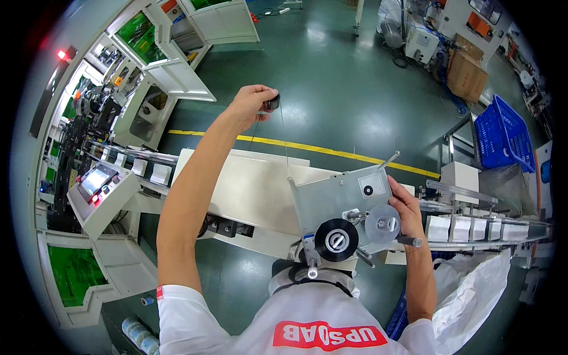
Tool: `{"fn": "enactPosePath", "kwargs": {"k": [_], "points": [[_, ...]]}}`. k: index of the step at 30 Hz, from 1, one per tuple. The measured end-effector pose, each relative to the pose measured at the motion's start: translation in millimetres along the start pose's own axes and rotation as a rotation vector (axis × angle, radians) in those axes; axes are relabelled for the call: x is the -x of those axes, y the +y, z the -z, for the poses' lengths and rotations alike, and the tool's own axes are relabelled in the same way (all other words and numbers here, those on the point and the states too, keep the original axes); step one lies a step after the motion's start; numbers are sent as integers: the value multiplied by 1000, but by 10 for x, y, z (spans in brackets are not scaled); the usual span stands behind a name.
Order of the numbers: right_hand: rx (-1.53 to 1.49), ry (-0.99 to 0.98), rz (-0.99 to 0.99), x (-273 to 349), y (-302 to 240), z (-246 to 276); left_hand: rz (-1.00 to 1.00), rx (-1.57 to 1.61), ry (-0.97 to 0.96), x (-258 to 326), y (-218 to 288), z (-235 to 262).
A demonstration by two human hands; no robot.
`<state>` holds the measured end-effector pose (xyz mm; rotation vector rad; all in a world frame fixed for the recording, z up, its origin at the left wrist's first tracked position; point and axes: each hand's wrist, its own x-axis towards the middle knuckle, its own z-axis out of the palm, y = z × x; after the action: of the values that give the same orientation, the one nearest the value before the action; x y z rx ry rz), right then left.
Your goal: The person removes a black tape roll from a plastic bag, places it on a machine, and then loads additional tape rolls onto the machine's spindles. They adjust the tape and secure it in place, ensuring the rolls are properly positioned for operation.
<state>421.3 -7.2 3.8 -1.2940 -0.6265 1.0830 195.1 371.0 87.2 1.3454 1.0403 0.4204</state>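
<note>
Green floor (pixel 331 112) is lying beyond. Left hand (pixel 251 105) is pinching dark roll (pixel 273 102), right hand (pixel 408 208) clasping metal plate (pixel 325 204). Jerking could be snapping thin strand (pixel 283 127).

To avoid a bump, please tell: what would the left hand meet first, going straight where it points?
Probably the thin strand beside the dark roll in the left hand; beyond, the way looks free, though depth is unclear.

Reel (pixel 336 239) on a plate (pixel 325 201), control panel (pixel 97 182) to the left, basket (pixel 503 137) right, carton (pixel 466 77) beyond
</note>
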Motion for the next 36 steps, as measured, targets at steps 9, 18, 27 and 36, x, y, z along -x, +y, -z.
{"fn": "enactPosePath", "kwargs": {"k": [9, 18, 27, 36], "points": [[96, 20, -7, 52, -102, -86, -37, -55, -86, -107, 201, -281], [42, 14, 8, 66, -72, -79, -23, -254, -124, -262, 174, -666], [12, 25, -43, 79, -91, -96, -36, -307, -151, -306, 325, -892], [-50, -13, -20, 57, -66, -72, -164, -568, -455, -238, 552, -1453]]}}
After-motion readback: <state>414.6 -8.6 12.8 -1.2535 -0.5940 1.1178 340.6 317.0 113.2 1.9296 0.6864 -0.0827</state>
